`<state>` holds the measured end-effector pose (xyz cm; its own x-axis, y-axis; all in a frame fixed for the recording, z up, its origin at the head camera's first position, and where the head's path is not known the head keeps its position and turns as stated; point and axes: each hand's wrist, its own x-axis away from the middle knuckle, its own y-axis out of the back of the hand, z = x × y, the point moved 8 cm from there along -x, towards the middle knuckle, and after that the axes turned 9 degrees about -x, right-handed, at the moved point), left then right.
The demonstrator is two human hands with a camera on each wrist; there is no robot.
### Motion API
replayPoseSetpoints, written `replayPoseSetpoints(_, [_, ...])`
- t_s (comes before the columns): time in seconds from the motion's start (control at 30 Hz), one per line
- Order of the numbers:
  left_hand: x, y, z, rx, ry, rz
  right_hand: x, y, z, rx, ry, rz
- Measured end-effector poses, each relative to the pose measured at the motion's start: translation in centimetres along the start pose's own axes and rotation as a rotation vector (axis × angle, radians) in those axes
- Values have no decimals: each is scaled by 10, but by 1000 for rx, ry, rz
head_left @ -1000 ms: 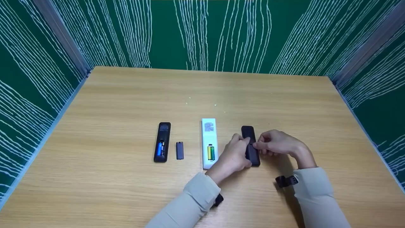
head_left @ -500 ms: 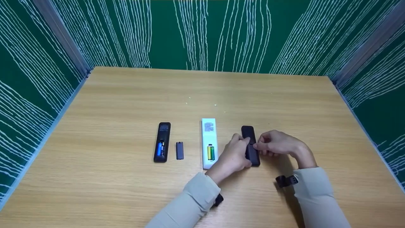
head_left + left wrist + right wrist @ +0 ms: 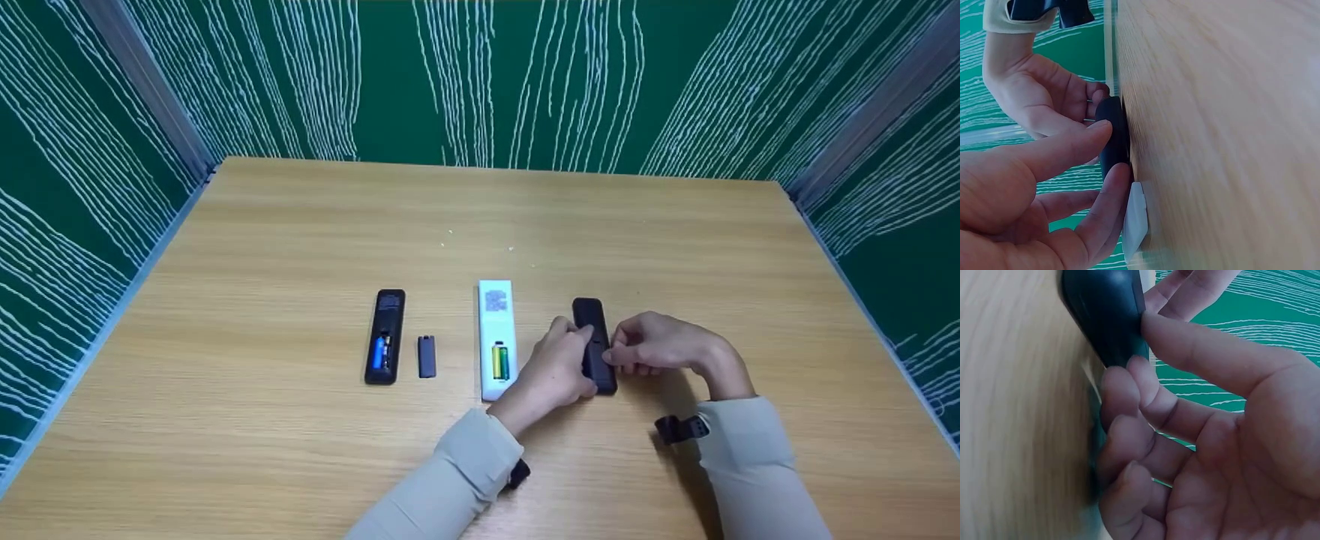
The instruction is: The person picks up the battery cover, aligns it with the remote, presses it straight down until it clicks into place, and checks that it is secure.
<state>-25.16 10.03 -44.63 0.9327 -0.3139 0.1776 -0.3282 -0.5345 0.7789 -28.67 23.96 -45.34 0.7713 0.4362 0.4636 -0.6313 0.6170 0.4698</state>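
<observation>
A black remote control (image 3: 587, 313) lies back side up at the right of the row, its battery cover seated on it. My left hand (image 3: 551, 367) grips it from the left, thumb near its lower end and fingers higher up. In the left wrist view that thumb presses on the remote's edge. My right hand (image 3: 664, 345) is at its right side, thumb tip on the edge and the other fingers curled. The right wrist view shows its thumb and forefinger pinching the dark casing (image 3: 1109, 315). Left of my hands lies a white remote control (image 3: 495, 322) with green and yellow batteries (image 3: 500, 361) exposed.
Farther left, another black remote control (image 3: 388, 319) lies with its battery bay uncovered and blue and dark batteries (image 3: 381, 352) inside. Its loose battery cover (image 3: 426, 356) lies beside it. Small pale specks dot the wooden table (image 3: 337, 225) farther back. Green, white-streaked panels (image 3: 390, 82) surround it.
My right thumb has slid down along the right black remote, from the cover's upper seam to its right edge. My left hand and the other remotes stay put.
</observation>
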Motion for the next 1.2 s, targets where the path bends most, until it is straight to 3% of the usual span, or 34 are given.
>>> replayPoseSetpoints(0.6, [0,0,-1,-18,-8,-5,1,-6,2,24,-13,65])
replayPoseSetpoints(0.87, [-1,0,-1,-59,-31,-15,3,-7,1,73,-3,70])
replayPoseSetpoints(1.2, [0,0,-1,-46,-25,-11,2,-7,1,66,6,57])
